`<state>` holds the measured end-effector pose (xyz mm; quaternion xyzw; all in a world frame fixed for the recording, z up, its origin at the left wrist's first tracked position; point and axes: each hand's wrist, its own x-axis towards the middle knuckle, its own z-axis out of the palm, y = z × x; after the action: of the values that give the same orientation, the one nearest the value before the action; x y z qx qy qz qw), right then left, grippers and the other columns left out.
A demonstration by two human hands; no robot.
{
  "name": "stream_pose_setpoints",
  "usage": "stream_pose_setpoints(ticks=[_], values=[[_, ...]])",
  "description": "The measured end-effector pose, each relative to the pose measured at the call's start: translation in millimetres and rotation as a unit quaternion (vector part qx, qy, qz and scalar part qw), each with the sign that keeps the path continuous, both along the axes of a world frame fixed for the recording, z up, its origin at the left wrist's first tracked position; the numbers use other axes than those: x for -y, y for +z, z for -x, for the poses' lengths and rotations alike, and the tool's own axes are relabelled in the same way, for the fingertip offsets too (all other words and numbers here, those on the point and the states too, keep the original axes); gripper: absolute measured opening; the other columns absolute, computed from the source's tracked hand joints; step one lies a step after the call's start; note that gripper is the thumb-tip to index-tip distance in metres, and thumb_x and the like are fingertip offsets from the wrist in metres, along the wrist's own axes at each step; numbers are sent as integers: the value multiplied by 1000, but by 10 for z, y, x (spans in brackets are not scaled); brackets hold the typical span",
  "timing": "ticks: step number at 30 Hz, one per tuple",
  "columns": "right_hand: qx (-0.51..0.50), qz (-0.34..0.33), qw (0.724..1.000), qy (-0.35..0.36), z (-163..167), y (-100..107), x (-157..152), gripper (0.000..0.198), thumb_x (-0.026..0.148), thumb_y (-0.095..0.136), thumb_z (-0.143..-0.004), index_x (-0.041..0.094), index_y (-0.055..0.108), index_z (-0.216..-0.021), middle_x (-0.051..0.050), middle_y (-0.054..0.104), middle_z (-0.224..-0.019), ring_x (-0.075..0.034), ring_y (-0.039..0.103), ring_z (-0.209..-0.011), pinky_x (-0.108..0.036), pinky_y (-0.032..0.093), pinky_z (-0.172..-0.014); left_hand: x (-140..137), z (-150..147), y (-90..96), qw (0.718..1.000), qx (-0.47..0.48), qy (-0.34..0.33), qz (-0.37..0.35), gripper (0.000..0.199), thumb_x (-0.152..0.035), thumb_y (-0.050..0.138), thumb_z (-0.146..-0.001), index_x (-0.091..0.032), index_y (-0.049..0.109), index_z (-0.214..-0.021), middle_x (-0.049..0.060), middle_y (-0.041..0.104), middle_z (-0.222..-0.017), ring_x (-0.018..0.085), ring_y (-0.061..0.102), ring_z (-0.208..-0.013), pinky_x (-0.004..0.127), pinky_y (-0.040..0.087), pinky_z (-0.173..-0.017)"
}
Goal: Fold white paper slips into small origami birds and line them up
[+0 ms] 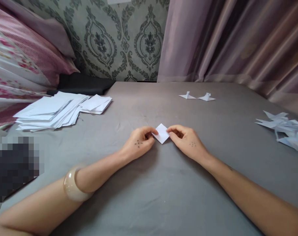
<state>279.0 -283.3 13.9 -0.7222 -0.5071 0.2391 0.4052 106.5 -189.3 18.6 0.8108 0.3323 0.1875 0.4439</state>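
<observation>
A small white folded paper (161,133) is held as a diamond just above or on the grey cloth, at the middle of the head view. My left hand (140,140) pinches its left corner between thumb and fingers. On the opposite corner, my right hand (185,139) has its thumb and forefinger closed in the same way. The paper's near and far points are free of the fingers. A pale bangle (74,185) circles my left forearm.
Stacks of white paper sheets (48,109) and smaller squares (97,103) lie at the left. Two folded paper figures, one left (187,95) and one right (207,97), stand at the back. More folded pieces (287,129) are heaped at the right edge, before the curtain (225,42).
</observation>
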Motion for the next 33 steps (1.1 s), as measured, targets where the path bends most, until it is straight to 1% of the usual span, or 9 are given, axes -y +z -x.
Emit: stream_pose_setpoints(ticks=[3,5,12,16,19,22,25,29,33], values=[[27,11,999,12,2,-1,8,24,24,52,-78,23,68,-96,-1,67,-77,-14,56,-64,-29,43,-64,13,8,12,998,-11,-14,-67,36,-6,47,-69,-17,66,-98,1,57,-77,11,50,-65,22,41,-62],[46,7,999,23,11,2,16,26,22,53,-77,22,67,-100,-1,65,-77,-14,57,-65,-29,43,-66,15,13,15,995,-9,-21,-100,37,-4,47,-69,-18,65,-98,2,57,-84,12,52,-70,24,43,-66],[139,-13,989,50,45,5,52,20,21,50,-85,25,65,-98,-3,65,-94,-15,59,-78,-29,44,-69,-5,26,-4,988,-30,-39,-147,23,-11,48,-83,-20,64,-98,5,60,-95,15,56,-81,30,47,-78],[213,-11,975,61,42,-5,80,19,25,49,-89,25,66,-98,-5,62,-101,-15,59,-76,-30,43,-67,-20,39,-29,983,-33,-38,-175,19,-16,50,-86,-22,67,-94,7,57,-103,17,56,-87,33,47,-81],[241,-3,969,55,29,-6,96,18,29,51,-89,24,67,-96,-5,59,-105,-14,57,-72,-30,43,-65,-33,44,-28,985,-39,-27,-168,16,-20,53,-86,-21,68,-92,7,56,-102,17,55,-87,34,47,-81],[235,-4,970,54,15,-2,95,19,30,51,-90,24,68,-94,-5,59,-105,-14,56,-72,-30,43,-66,-47,39,-1,988,-46,-15,-146,13,-22,56,-85,-20,68,-89,6,58,-100,17,55,-84,33,46,-81],[209,1,977,48,12,8,72,20,32,50,-90,24,69,-90,-4,60,-102,-14,56,-74,-30,43,-67,-62,22,31,992,-52,-1,-119,14,-24,56,-84,-18,69,-86,6,59,-96,17,56,-82,32,45,-80],[163,19,986,18,20,18,15,22,35,52,-89,24,70,-83,-3,61,-97,-13,55,-68,-30,42,-64,-85,-13,50,994,-51,20,-90,20,-29,54,-85,-17,70,-84,7,60,-93,17,57,-80,31,45,-77],[124,26,992,1,15,14,-41,23,37,54,-86,23,68,-76,-3,61,-93,-14,56,-68,-31,43,-65,-98,-60,63,994,-59,35,-85,23,-33,54,-85,-16,69,-79,7,61,-89,17,56,-78,31,45,-75]])
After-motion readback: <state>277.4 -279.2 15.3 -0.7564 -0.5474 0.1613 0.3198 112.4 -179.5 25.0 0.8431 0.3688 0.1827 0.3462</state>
